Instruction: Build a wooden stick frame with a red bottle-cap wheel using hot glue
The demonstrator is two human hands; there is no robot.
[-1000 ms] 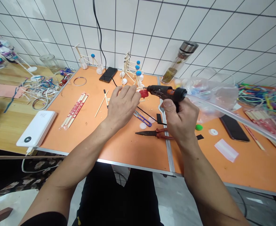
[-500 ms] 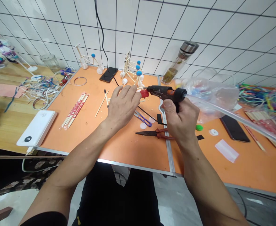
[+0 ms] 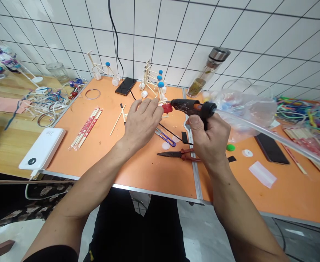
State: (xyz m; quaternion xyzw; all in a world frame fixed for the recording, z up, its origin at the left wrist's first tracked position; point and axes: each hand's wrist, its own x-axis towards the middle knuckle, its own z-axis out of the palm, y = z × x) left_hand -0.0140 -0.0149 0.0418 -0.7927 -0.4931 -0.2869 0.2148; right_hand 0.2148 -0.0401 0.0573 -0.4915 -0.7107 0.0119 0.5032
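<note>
Orange laminate table, seen from the head-worn view, white tile wall behind it. Right hand closes firmly around the grip of a black hot glue gun, fingers wrapped, thumb on the near side, nozzle pointing left. A long clear glue stick runs from the gun's rear past a crumpled clear plastic bag. Red bottle cap sits at the nozzle tip, just beyond the left hand. Left fingers curl forward near the cap; cannot tell whether they grip it.

Behind the cap stands a wooden-stick model with blue balls. Near the hands lie red-handled needle-nose pliers and purple-handled scissors. Farther left: chopsticks in red paper sleeves, their print too small to read, and a white power bank, its round display's figure also unreadable.
</note>
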